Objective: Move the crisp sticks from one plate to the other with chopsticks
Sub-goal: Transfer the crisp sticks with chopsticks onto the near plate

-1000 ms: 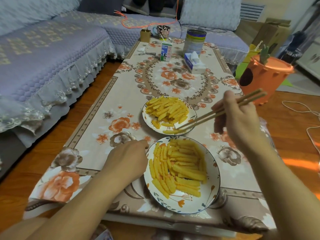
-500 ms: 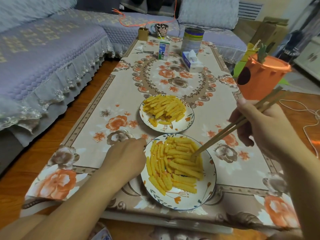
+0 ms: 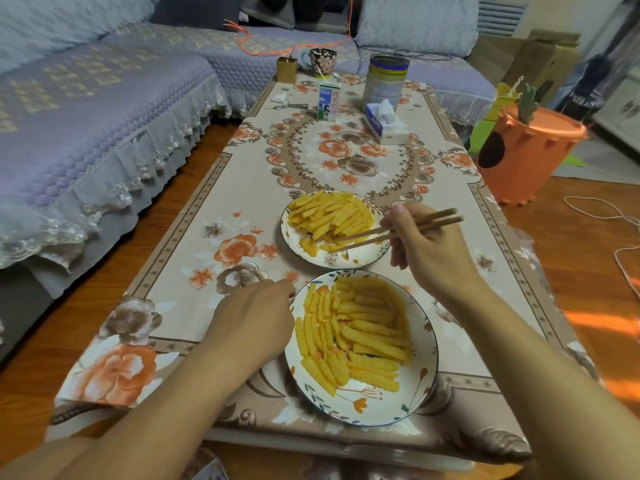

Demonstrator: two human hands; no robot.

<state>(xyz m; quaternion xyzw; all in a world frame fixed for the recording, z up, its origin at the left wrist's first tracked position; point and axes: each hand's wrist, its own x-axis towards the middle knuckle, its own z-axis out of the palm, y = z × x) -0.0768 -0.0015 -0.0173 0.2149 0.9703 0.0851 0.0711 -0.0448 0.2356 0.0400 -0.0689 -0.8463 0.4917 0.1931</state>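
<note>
Head view: right hand [image 3: 429,251] grips chopsticks [image 3: 388,232] over far plate [image 3: 349,259]; left hand [image 3: 256,320], loosely curled, steadies near plate [image 3: 381,407]; crisp sticks [image 3: 329,216] look light, brittle—pinch mid-length, gently.

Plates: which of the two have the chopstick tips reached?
The far plate, beyond the near plate: the chopsticks in the right hand point into its crisp sticks.

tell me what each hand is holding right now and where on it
The right hand grips the chopsticks near their upper ends, tips over the far plate. The left hand rests by the near plate; whether it holds the rim cannot be told.
</note>
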